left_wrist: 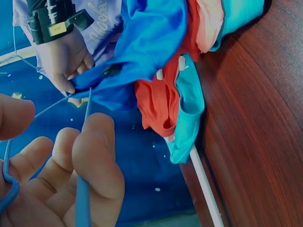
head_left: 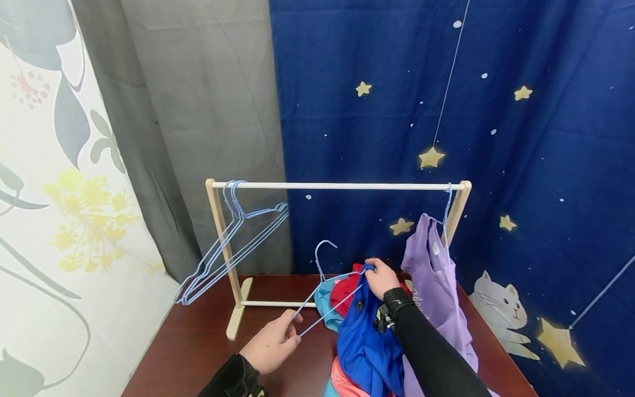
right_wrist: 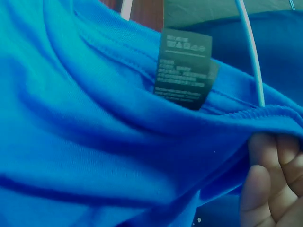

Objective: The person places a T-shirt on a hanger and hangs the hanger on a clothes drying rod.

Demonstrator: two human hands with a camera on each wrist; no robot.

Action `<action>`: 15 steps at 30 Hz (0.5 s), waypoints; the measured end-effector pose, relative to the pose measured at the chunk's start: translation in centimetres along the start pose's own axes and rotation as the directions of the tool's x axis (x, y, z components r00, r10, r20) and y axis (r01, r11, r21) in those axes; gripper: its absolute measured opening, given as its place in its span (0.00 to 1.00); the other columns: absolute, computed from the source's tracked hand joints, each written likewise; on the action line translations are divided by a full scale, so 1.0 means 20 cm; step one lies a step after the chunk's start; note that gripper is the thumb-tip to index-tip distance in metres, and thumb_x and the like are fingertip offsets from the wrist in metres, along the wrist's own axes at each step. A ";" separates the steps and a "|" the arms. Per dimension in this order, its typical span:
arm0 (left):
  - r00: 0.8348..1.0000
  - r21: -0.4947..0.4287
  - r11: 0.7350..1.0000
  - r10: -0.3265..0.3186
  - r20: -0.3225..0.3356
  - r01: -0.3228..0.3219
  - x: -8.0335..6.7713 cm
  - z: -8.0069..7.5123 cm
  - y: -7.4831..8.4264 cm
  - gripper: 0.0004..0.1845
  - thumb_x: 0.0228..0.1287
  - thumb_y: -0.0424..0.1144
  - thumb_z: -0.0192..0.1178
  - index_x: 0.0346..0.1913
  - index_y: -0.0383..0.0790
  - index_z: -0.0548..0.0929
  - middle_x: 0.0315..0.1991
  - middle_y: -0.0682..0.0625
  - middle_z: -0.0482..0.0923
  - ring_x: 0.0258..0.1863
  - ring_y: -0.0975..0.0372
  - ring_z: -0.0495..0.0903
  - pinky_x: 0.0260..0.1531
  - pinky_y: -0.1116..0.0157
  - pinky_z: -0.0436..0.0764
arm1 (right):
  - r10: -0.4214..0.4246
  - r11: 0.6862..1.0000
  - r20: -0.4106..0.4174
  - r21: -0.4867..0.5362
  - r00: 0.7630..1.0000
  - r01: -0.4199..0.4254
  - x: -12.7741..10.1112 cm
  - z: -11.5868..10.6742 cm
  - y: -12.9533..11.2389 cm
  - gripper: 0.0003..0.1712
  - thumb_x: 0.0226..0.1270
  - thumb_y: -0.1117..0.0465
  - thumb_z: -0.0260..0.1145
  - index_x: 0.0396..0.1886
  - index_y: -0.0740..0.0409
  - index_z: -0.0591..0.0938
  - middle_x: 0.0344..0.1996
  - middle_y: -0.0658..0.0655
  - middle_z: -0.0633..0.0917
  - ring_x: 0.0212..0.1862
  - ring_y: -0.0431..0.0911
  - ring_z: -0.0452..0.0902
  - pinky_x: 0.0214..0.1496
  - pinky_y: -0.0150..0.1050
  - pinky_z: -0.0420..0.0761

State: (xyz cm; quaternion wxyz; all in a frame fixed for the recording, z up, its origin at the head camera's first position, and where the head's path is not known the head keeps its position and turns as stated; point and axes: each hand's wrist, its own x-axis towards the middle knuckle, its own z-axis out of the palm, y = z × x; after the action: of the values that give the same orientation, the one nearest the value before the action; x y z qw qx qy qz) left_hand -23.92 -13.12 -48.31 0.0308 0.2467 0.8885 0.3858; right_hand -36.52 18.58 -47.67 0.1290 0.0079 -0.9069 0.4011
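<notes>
My left hand (head_left: 270, 342) grips one end of a light blue wire hanger (right_wrist: 253, 52), whose hook points up. The fingers curl round the wire in the left wrist view. Beyond it, my right hand (head_left: 383, 280) pinches the upper edge of a blue shirt (head_left: 367, 342) at the hanger's other end. In the right wrist view the wire passes behind the edge of the shirt's opening, and a dark care label (right_wrist: 183, 68) shows inside. The rest of the shirt hangs down in folds over the table.
A rack with a white top rail (head_left: 347, 186) stands on the brown table (head_left: 168, 358). Several bare hangers (head_left: 242, 214) hang at its left, a purple garment (head_left: 439, 275) at its right. Red (head_left: 344, 292), teal (head_left: 324, 306) and pink clothes (head_left: 344, 380) lie around the blue shirt.
</notes>
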 end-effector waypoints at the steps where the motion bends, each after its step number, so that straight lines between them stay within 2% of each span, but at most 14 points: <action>1: 1.000 -0.004 1.000 -0.007 0.001 0.007 0.00 0.00 0.00 0.13 0.70 0.36 0.60 0.53 0.43 0.73 0.25 0.57 0.73 0.21 0.67 0.70 0.24 0.67 0.71 | -0.008 1.000 0.004 0.006 1.000 0.008 0.00 0.00 -0.01 0.23 0.69 0.63 0.57 0.62 0.64 0.79 0.45 0.62 0.85 0.42 0.52 0.79 0.48 0.47 0.76; 4: 0.999 -0.017 0.999 -0.037 0.009 0.037 0.01 0.02 0.02 0.13 0.70 0.36 0.60 0.53 0.43 0.73 0.25 0.56 0.73 0.21 0.66 0.70 0.24 0.66 0.71 | -0.009 0.998 0.037 0.063 0.999 0.007 -0.03 0.01 -0.02 0.22 0.69 0.64 0.57 0.60 0.64 0.79 0.33 0.59 0.84 0.33 0.50 0.80 0.37 0.42 0.78; 7: 0.999 -0.020 0.998 -0.052 0.011 0.053 0.01 0.03 0.03 0.13 0.69 0.37 0.60 0.54 0.43 0.73 0.26 0.56 0.73 0.22 0.65 0.71 0.24 0.66 0.71 | 0.003 0.989 0.092 0.145 0.996 -0.017 -0.05 0.00 -0.03 0.21 0.69 0.65 0.58 0.60 0.66 0.78 0.28 0.59 0.83 0.30 0.51 0.83 0.30 0.39 0.80; 11: 0.999 -0.003 0.999 -0.052 0.003 0.052 0.02 0.04 0.04 0.14 0.69 0.39 0.60 0.54 0.43 0.74 0.26 0.56 0.73 0.22 0.66 0.71 0.24 0.66 0.72 | -0.011 0.976 0.135 0.216 0.991 -0.018 -0.06 -0.01 -0.05 0.22 0.68 0.67 0.56 0.60 0.67 0.77 0.33 0.60 0.86 0.36 0.54 0.86 0.34 0.40 0.83; 15: 0.999 0.001 0.999 -0.050 -0.001 0.050 0.03 0.04 0.05 0.14 0.68 0.40 0.61 0.53 0.43 0.74 0.26 0.56 0.73 0.22 0.66 0.71 0.25 0.66 0.72 | -0.034 0.982 0.123 0.191 0.992 0.010 -0.06 -0.01 -0.05 0.22 0.70 0.70 0.53 0.62 0.66 0.78 0.37 0.60 0.87 0.37 0.53 0.86 0.38 0.41 0.84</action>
State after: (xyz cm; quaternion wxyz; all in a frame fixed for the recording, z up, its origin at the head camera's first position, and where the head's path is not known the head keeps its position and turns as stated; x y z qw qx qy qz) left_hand -23.78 -11.74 -48.16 0.0398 0.2240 0.8945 0.3848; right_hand -35.18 18.00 -47.16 0.0746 0.0553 -0.8707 0.4830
